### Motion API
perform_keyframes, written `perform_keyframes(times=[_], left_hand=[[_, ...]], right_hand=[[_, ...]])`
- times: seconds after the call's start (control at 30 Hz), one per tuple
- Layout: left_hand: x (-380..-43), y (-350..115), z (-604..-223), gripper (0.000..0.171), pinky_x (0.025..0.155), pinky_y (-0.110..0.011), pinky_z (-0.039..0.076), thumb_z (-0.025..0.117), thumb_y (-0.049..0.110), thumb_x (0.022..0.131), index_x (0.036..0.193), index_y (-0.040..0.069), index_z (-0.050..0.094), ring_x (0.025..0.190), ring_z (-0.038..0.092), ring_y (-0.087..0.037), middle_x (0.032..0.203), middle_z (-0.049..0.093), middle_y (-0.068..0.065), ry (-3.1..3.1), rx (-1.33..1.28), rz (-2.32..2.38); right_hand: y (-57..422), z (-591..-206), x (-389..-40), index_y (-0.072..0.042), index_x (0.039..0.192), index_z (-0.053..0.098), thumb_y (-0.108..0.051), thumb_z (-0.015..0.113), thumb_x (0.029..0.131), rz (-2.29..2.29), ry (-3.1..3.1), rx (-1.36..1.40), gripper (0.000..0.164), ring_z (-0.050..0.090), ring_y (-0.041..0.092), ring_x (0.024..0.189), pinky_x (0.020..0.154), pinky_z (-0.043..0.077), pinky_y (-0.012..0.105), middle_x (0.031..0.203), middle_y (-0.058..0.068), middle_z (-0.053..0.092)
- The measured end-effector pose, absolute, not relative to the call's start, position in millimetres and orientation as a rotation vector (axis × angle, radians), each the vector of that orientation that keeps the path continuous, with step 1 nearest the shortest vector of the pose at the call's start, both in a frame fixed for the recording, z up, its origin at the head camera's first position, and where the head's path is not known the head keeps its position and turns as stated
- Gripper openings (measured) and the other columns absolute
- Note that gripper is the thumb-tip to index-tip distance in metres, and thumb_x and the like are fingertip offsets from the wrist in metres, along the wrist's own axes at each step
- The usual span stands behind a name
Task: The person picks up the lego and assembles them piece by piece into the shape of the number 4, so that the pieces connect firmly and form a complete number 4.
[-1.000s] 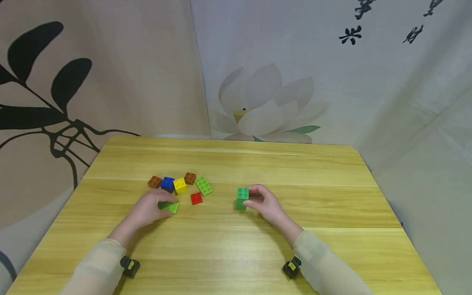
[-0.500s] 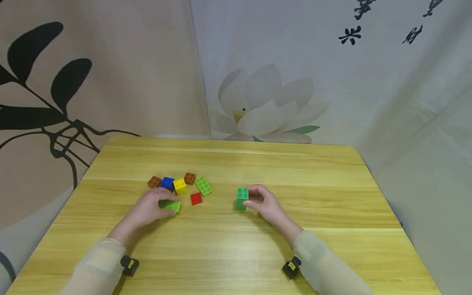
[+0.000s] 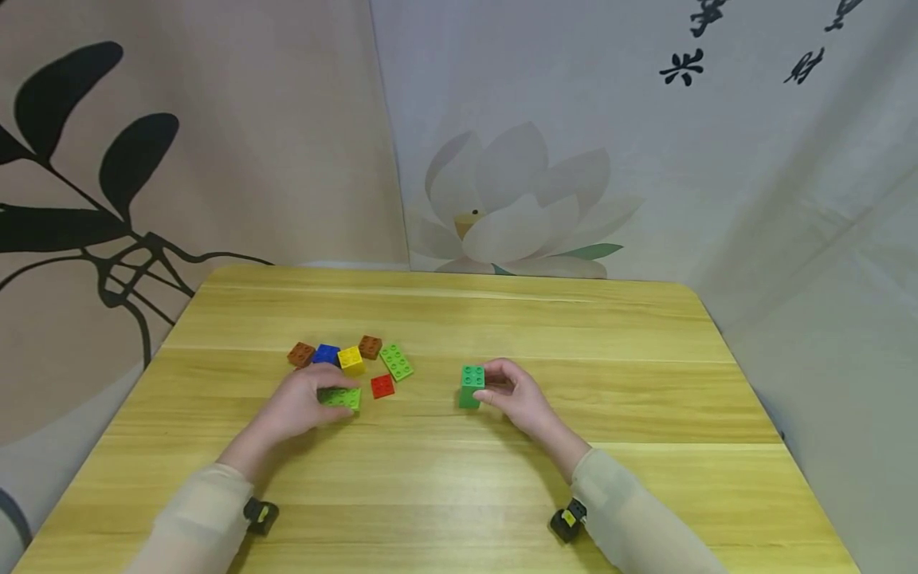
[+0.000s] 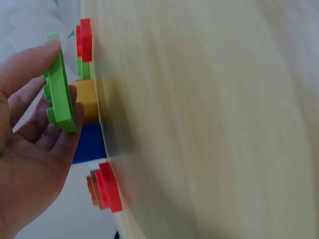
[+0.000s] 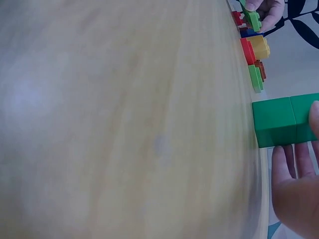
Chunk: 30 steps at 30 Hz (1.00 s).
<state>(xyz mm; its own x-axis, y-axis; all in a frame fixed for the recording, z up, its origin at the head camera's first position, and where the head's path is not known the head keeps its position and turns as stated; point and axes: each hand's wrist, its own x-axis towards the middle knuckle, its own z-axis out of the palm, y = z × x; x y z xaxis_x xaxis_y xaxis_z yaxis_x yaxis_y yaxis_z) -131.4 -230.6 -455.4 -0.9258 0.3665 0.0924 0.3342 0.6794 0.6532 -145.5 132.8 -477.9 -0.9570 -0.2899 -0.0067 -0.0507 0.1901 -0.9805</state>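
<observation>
Above the desk [image 3: 459,494], the left hand [image 3: 292,402] pinches a lime brick [image 3: 346,399] by its edges, studs up.
The right hand [image 3: 523,404] grips the green stack [image 3: 470,386] upright on the desk, likely steadying it, top studs left free.

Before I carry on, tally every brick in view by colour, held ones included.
Light green bricks: 2
Dark green bricks: 2 (stacked)
Red bricks: 2 (one hidden in the head view)
Brown bricks: 2
Blue brick: 1
Yellow brick: 1
Total: 10
</observation>
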Motion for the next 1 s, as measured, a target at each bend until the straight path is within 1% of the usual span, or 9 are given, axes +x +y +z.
perform_keyframes(times=[0.27, 0.5, 0.6, 0.8, 1.0], left_hand=[[-133, -213, -452, 0.035, 0.089, -0.05, 0.051, 0.085, 0.012, 0.078, 0.112, 0.009, 0.075, 0.105, 0.06, -0.028, 0.11, 0.069, -0.004, 2.815, 0.647, 1.122], [-135, -191, -447, 0.036, 0.093, -0.048, 0.051, 0.083, 0.012, 0.079, 0.114, 0.009, 0.074, 0.11, 0.06, -0.028, 0.115, 0.067, -0.004, 2.762, 0.696, 1.174], [-136, -181, -446, 0.036, 0.093, -0.047, 0.051, 0.083, 0.012, 0.08, 0.114, 0.008, 0.074, 0.108, 0.06, -0.026, 0.115, 0.066, -0.005, 2.749, 0.734, 1.192], [-136, -158, -441, 0.038, 0.09, -0.043, 0.052, 0.084, 0.015, 0.08, 0.116, 0.008, 0.073, 0.105, 0.06, -0.022, 0.112, 0.065, -0.001, 2.737, 0.798, 1.182], [-138, -139, -436, 0.037, 0.092, -0.043, 0.052, 0.083, 0.015, 0.081, 0.116, 0.009, 0.073, 0.108, 0.06, -0.023, 0.113, 0.067, -0.002, 2.702, 0.873, 1.196]], right_hand=[[132, -477, -145, 0.002, 0.118, 0.059, -0.003, 0.075, 0.087, -1.863, 2.263, -0.333, 0.036, 0.061, 0.031, 0.11, 0.099, 0.049, 0.039, 0.117, 0.016, 0.063], [132, -476, -145, 0.002, 0.118, 0.06, -0.003, 0.075, 0.087, -1.856, 2.266, -0.333, 0.035, 0.061, 0.031, 0.11, 0.099, 0.049, 0.04, 0.117, 0.016, 0.063], [132, -476, -145, 0.003, 0.118, 0.059, -0.004, 0.074, 0.087, -1.854, 2.266, -0.337, 0.035, 0.061, 0.032, 0.11, 0.099, 0.049, 0.04, 0.117, 0.016, 0.063], [131, -477, -145, 0.003, 0.118, 0.059, -0.004, 0.074, 0.088, -1.856, 2.266, -0.328, 0.035, 0.061, 0.032, 0.111, 0.099, 0.049, 0.039, 0.118, 0.017, 0.063], [131, -477, -145, 0.003, 0.116, 0.06, -0.002, 0.075, 0.086, -1.86, 2.28, -0.304, 0.034, 0.061, 0.031, 0.109, 0.098, 0.05, 0.039, 0.116, 0.015, 0.063]])
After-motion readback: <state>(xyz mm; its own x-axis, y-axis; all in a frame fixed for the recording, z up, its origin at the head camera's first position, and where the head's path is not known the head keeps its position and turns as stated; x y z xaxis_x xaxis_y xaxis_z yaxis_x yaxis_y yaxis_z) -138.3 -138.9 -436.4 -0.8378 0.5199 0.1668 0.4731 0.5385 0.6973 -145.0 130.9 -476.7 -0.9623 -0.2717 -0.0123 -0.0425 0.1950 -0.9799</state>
